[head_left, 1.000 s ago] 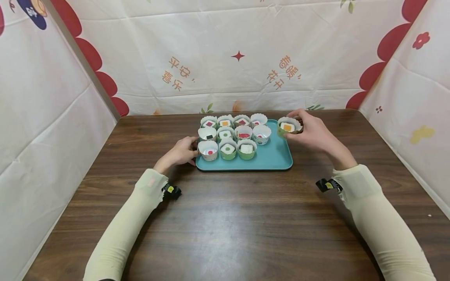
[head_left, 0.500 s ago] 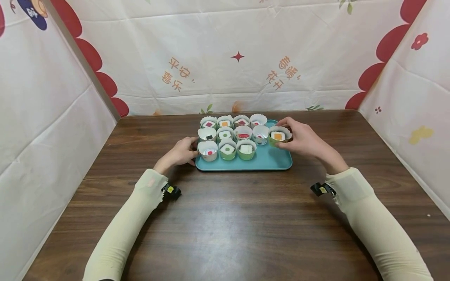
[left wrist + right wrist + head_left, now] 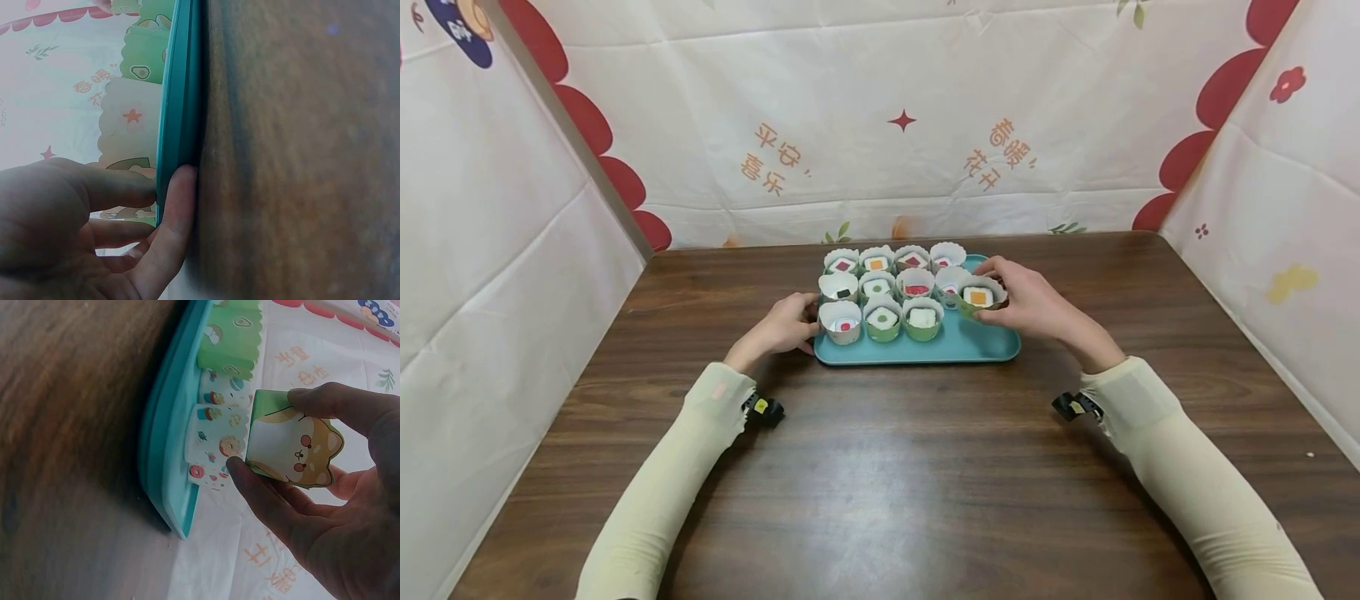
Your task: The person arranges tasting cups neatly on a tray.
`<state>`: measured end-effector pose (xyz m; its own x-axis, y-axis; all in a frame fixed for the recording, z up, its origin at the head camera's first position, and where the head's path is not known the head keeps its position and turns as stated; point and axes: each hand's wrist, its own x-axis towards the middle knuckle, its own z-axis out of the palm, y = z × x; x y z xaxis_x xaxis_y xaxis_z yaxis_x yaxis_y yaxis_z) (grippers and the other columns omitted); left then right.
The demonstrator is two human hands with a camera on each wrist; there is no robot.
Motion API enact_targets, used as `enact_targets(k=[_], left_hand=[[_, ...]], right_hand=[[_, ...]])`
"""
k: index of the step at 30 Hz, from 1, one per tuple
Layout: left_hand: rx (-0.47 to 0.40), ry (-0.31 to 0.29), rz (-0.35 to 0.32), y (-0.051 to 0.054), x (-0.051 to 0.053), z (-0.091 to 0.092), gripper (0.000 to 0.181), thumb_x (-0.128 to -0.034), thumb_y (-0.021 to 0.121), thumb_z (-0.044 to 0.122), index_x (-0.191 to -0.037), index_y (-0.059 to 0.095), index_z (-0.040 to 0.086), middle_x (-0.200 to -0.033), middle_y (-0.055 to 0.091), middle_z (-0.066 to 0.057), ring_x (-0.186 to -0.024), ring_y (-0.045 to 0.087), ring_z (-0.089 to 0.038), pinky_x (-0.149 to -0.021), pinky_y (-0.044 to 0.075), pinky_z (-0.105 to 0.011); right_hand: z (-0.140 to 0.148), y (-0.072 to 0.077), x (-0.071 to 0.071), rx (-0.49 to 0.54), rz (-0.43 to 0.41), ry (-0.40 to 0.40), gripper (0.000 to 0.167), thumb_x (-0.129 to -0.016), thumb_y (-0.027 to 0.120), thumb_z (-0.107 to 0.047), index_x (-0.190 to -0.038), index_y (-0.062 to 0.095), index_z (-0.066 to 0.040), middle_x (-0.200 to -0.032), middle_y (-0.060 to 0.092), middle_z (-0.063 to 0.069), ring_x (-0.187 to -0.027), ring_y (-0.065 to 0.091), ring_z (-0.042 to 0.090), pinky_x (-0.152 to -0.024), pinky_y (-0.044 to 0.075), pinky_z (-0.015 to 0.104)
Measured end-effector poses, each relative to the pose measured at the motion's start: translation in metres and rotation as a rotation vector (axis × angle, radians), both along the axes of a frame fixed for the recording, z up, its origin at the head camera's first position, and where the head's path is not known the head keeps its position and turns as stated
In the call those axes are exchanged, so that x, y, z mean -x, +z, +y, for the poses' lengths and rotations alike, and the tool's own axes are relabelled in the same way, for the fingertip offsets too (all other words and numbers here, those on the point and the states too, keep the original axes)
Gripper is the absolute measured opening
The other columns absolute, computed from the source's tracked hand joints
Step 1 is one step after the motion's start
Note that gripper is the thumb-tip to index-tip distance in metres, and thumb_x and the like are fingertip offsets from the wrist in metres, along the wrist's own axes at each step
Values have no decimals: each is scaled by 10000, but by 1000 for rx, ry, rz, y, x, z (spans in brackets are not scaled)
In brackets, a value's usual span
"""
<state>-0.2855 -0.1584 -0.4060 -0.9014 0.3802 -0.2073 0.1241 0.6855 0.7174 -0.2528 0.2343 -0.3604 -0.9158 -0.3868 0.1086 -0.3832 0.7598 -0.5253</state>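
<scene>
My right hand (image 3: 1037, 307) pinches a green paper baking cup (image 3: 973, 302) between thumb and fingers. In the right wrist view this cup (image 3: 290, 440) shows a cartoon dog on its side and hangs above the blue tray (image 3: 162, 444). Inside it sits a white piece with an orange square centre. My left hand (image 3: 786, 323) holds the left edge of the tray (image 3: 917, 353); in the left wrist view a digit presses the tray's outer side (image 3: 181, 125), with other fingers by the rim. Several filled baking cups stand in rows on the tray, including a white cup (image 3: 841, 323) nearest my left hand.
The tray lies on a dark wooden table (image 3: 880, 467) near its back edge. A printed white cloth (image 3: 895, 75) hangs behind and at both sides. The tray's front right part (image 3: 981, 340) is bare, beside a green cup (image 3: 922, 321).
My right hand has carried the green baking cup leftward and toward the front, from beside the tray's right end to above the tray. My left hand stays at the tray's left edge.
</scene>
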Motion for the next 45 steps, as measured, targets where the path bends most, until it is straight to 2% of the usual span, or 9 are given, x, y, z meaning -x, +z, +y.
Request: enact_targets(k=[6, 11, 16, 31, 45], left_hand=[[-8, -1, 0, 2, -1, 1, 654, -1015, 555, 48, -1600, 279, -49, -1352, 502, -270, -932, 688, -310, -685, 668, -305], [-2, -6, 0, 2, -1, 1, 648, -1016, 556, 49, -1596, 285, -52, -1351, 496, -268, -922, 688, -309, -683, 667, -301], [-9, -12, 0, 3, -1, 1, 648, -1018, 560, 65, -1594, 289, -54, -1366, 489, -275, -945, 686, -311, -679, 667, -297], [6, -11, -3, 4, -1, 3, 648, -1024, 565, 83, -1598, 291, -41, -1358, 492, -261, -955, 677, -316, -673, 665, -300], [5, -10, -5, 2, 0, 2, 642, -1021, 559, 70, -1597, 296, -37, -1356, 493, -263, -936, 681, -311, -678, 667, -301]], right_hand=[[-3, -6, 0, 11, -25, -2, 681, -911, 789, -197, -1468, 434, -30, -1410, 567, 267, -1310, 547, 429, -962, 532, 585], [-6, -8, -1, 13, -43, -11, 755, -916, 786, -234, -1510, 363, -36, -1382, 575, 292, -1265, 580, 421, -962, 533, 581], [-9, -10, -1, 2, -45, -28, 764, -899, 803, -240, -1503, 379, -43, -1362, 591, 284, -1222, 604, 429, -949, 531, 574], [-13, -22, 1, -30, -76, -31, 770, -886, 815, -199, -1493, 380, -11, -1377, 581, 295, -1243, 594, 438, -995, 529, 599], [-14, -24, 1, -51, -128, -45, 783, -888, 828, -225, -1486, 370, -14, -1383, 578, 295, -1247, 595, 435, -987, 537, 581]])
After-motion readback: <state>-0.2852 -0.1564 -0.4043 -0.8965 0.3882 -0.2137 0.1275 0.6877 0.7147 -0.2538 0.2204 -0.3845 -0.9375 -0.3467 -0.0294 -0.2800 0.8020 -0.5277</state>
